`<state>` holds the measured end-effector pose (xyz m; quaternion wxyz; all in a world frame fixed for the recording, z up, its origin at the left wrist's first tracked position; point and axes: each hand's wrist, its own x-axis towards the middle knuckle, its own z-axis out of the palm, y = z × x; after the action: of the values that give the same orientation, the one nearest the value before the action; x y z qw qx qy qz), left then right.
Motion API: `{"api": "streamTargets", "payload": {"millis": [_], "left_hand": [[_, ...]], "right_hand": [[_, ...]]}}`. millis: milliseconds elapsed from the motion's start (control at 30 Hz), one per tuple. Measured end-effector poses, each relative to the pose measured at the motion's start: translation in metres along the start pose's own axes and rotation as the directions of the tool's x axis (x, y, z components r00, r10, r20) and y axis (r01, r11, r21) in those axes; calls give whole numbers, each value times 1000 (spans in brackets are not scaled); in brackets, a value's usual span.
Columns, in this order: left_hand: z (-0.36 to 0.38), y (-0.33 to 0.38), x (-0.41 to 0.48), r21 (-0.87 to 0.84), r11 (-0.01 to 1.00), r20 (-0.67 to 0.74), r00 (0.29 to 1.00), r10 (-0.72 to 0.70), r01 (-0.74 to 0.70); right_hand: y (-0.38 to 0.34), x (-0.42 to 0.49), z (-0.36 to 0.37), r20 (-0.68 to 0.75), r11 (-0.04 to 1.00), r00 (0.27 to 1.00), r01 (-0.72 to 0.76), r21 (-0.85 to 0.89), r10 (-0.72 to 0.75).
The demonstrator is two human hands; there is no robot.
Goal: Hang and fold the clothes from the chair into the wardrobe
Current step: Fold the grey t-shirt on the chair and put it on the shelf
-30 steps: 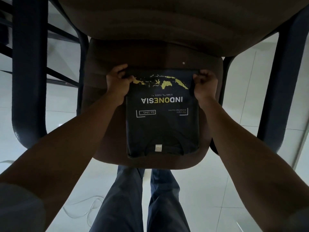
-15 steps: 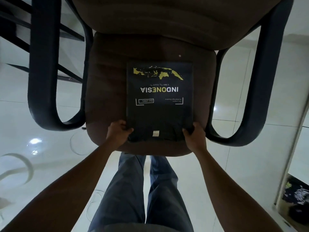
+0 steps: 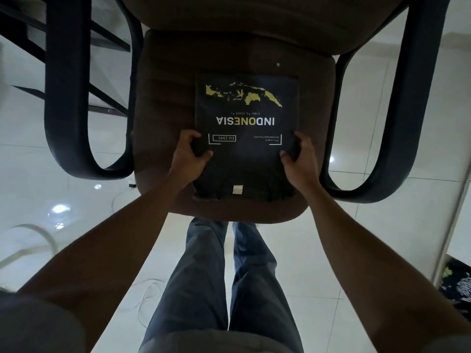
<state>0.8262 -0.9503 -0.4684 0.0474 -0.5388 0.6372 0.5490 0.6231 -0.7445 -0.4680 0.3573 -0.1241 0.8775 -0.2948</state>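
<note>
A folded dark T-shirt point(image 3: 246, 159) with a yellow map print and the word INDONESIA lies flat on the brown chair seat point(image 3: 163, 103), collar label toward me. My left hand point(image 3: 190, 155) grips its left edge about halfway along, thumb on top. Opposite it, my right hand point(image 3: 300, 156) grips the right edge, thumb on top as well. The shirt rests on the seat between both hands.
The chair has black looped armrests at left point(image 3: 68, 103) and right point(image 3: 397, 110) and a padded back point(image 3: 254, 21). White tiled floor point(image 3: 356, 250) surrounds it. A dark leaf-patterned cloth point(image 3: 458, 284) lies at the right edge. My legs stand in front of the seat.
Both hands moved from the shirt's far corners to its near corners, then slid up to grip the side edges at mid-length. The shirt stays flat on the seat.
</note>
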Motion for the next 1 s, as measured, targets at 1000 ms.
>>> {"api": "streamTargets", "payload": {"millis": [1000], "left_hand": [[-71, 169, -45, -120, 989, 417, 901, 124, -81]], "right_hand": [[-116, -54, -122, 204, 825, 979, -138, 548, 28]]}}
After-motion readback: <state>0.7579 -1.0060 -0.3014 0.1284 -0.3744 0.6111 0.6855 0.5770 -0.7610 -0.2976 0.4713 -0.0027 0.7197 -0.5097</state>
